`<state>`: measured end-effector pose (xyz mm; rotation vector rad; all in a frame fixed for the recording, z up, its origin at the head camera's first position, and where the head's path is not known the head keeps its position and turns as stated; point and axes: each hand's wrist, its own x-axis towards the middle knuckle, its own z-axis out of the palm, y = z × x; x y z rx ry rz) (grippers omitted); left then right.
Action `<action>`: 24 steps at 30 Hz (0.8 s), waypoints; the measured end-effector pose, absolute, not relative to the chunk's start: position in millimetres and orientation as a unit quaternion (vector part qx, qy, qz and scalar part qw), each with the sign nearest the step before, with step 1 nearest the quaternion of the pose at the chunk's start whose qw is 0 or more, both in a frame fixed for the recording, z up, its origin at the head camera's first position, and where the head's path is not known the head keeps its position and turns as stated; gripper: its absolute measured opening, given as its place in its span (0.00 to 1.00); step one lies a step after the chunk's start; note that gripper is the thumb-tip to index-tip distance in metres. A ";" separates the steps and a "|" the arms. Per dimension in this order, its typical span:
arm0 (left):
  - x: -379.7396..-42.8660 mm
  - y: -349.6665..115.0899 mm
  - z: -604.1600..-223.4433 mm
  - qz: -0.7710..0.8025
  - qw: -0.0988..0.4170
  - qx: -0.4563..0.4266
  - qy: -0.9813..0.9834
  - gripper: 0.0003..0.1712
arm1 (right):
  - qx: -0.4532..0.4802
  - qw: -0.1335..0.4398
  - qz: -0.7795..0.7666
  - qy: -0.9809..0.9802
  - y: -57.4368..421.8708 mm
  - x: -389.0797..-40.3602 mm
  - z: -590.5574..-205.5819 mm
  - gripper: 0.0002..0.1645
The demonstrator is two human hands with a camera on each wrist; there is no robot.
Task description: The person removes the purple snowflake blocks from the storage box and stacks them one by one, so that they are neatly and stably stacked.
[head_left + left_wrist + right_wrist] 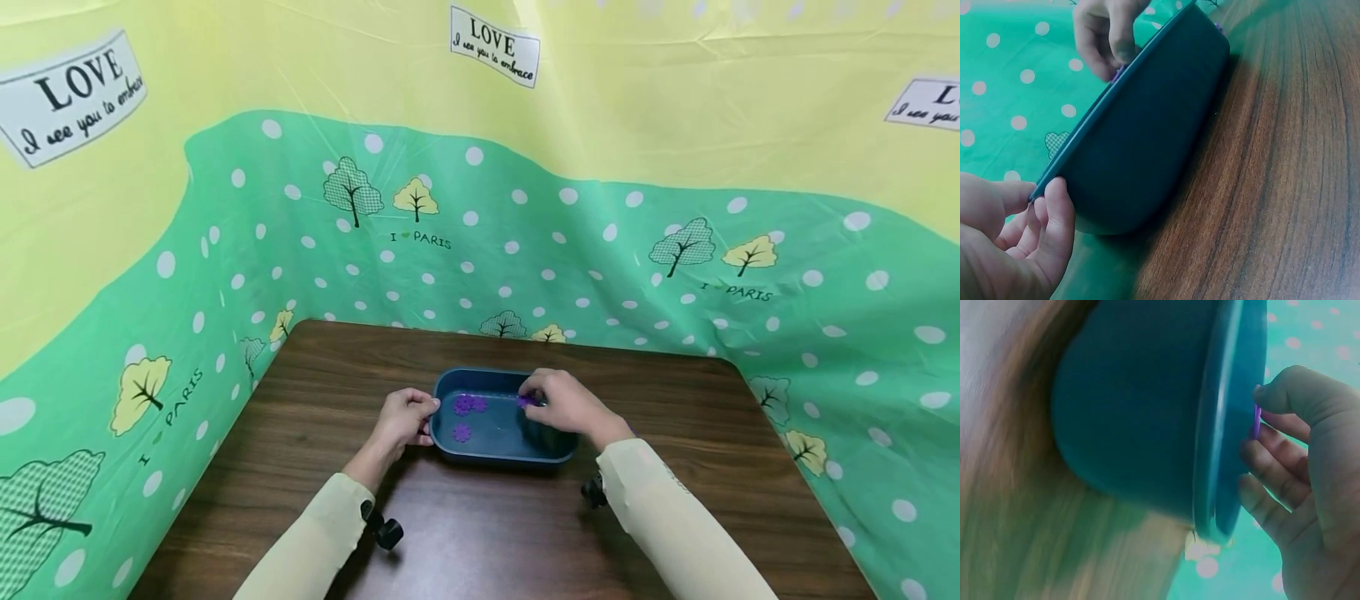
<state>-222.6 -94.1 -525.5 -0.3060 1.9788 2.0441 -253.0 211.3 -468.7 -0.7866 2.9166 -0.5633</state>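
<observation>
A dark blue oblong plastic tub [495, 457] sits on the table. My left hand [405, 418] grips its left end, with the thumb at the rim and the fingers against the outer wall, as the left wrist view shows. Inside the tub, toward the left, lie several purple flower-shaped pieces [462, 432]. My right hand [564, 402] is over the tub's right part and pinches another purple piece [1257, 422] between thumb and fingers, level with the rim. That piece shows nearly edge-on in the right wrist view.
The brown wood-grain table [337, 358] reaches around the tub on all sides. Behind and beside it hangs a green and yellow printed cloth [517, 242]. A bit of purple [1218, 27] shows past the tub's far end in the left wrist view.
</observation>
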 end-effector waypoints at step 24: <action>-221.8 -93.7 -526.6 0.706 0.137 -0.109 0.686 0.18 | -0.232 -0.010 -0.212 0.949 288.6 -240.4 -465.9 0.10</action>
